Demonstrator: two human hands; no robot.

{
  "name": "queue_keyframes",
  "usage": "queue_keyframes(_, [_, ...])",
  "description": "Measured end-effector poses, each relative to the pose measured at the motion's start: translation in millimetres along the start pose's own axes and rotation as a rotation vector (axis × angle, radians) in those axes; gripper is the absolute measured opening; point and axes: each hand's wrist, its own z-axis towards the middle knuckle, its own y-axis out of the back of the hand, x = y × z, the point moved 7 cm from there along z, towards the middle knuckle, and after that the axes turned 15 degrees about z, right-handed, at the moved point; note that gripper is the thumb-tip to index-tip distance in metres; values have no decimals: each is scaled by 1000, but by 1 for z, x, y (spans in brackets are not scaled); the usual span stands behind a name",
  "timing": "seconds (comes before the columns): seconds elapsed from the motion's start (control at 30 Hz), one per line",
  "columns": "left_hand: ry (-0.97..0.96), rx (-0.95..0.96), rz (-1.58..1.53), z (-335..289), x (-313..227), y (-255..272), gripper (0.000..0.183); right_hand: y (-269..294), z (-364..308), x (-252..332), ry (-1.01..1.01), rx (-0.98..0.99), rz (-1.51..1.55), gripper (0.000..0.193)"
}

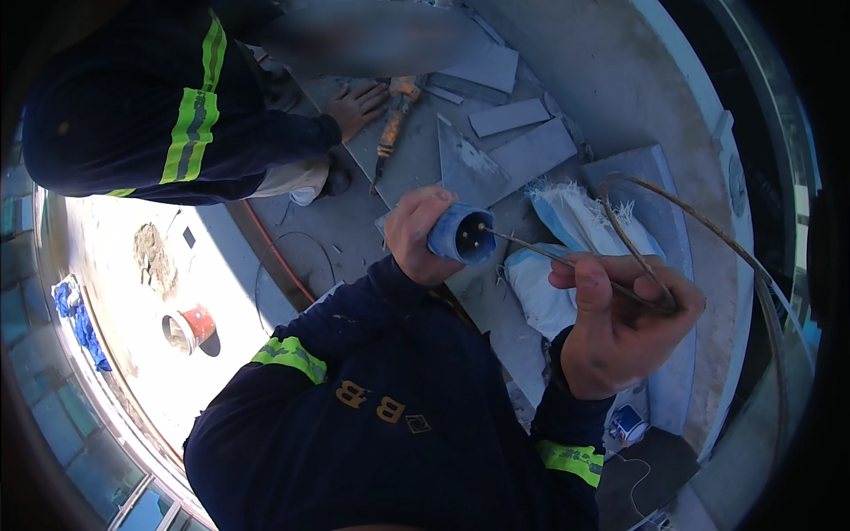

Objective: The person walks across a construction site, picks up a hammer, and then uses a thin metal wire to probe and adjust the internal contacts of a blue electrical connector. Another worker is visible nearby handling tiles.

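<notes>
A blue round industrial plug (444,233) is gripped in my left hand (414,237), its open face turned to the right. Several metal pins show inside its collar. My right hand (620,332) is closed on a thin brownish cable (699,215), pinched between thumb and fingers. One end of the cable reaches to the plug's opening, close to a pin; whether it touches cannot be made out. From my right hand the cable loops up and then down along the right side.
A co-worker's hand (359,108) rests on the floor beside an orange power tool (396,124). Cut grey tiles (531,155) lie ahead, with white-and-blue sacks (540,288) nearer. A red-and-white bucket (190,329) lies to the left, past a red hose (274,248). A curved wall (673,97) bounds the right.
</notes>
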Motion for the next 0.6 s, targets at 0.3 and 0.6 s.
queue_keyframes(0.3, [-14,27,44,8,-5,1,83,-2,4,1,105,55,-39,33])
queue_keyframes(0.6, [-14,44,-24,5,-5,0,84,-1,6,-3,31,59,-9,26])
